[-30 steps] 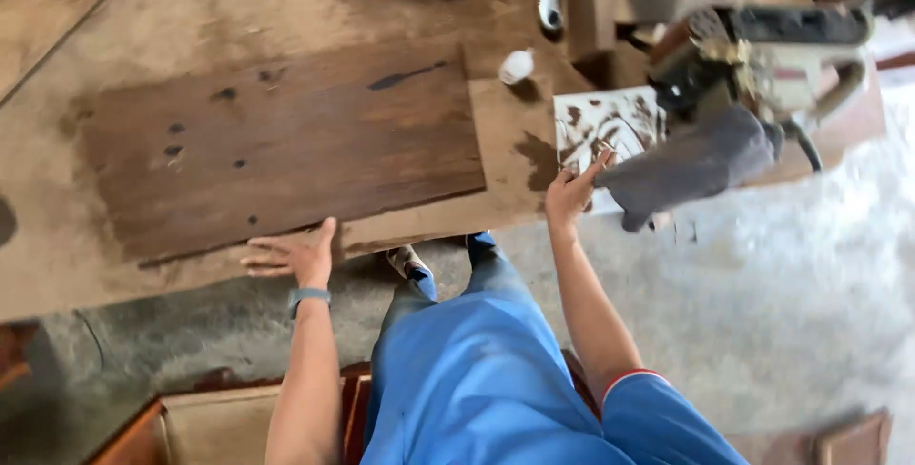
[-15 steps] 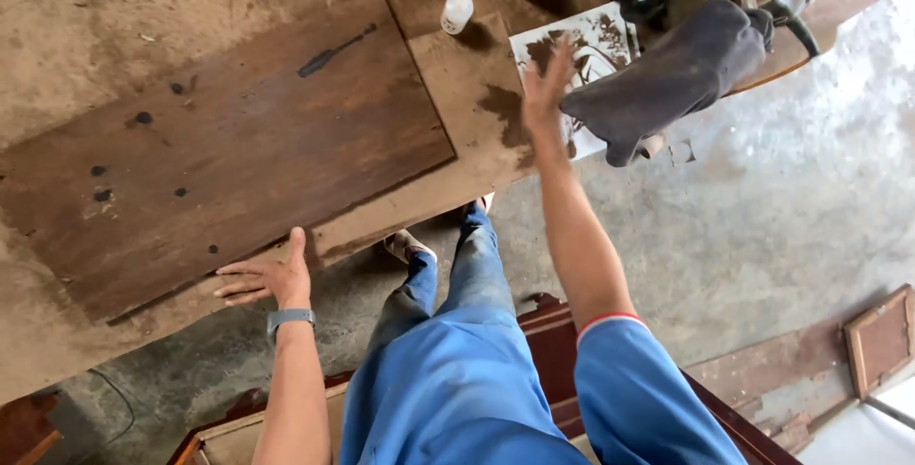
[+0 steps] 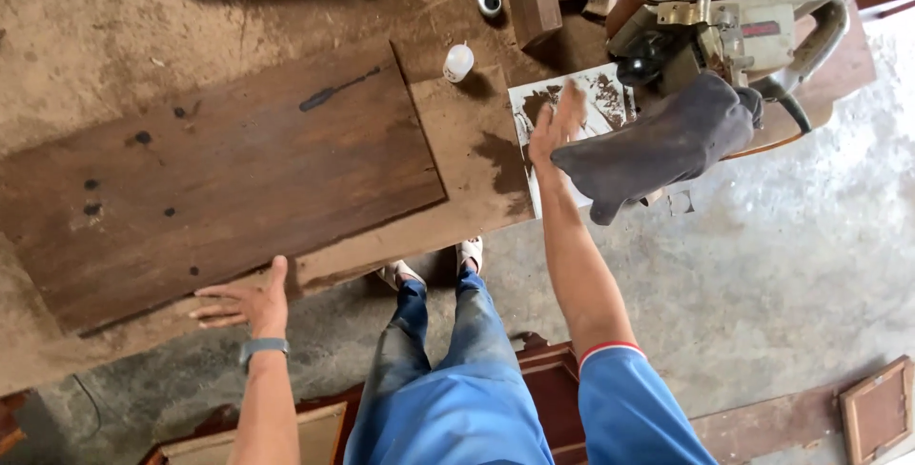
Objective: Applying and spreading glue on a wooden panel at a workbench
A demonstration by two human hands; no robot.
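— Board (image 3: 238,174), dark and flat, lies across the dusty table (image 3: 86,36), near its front edge. How will it handle?

— Judging by its look, stiff and fairly heavy: a broad plank with dark spots and a long streak on top. It should not bend, and the dry face probably gives a fair grip. The long edges seem the place to take it, one hand at each side, since the middle offers nothing to hold.

— Where are the person's hands?

— The left hand (image 3: 243,305) is open, fingers spread, flat on the table's front edge just below the board's near corner; it grips nothing. The right hand (image 3: 556,122) is open too, reaching over a stained white sheet (image 3: 596,103), just beside a grey cloth (image 3: 667,141). Whether it touches the sheet cannot be told, as it is blurred.

— And the rest?

— A small white bottle (image 3: 458,62) stands past the board's far corner. The cloth drapes off a power tool (image 3: 734,17). It looks soft and light, easy to pinch anywhere.
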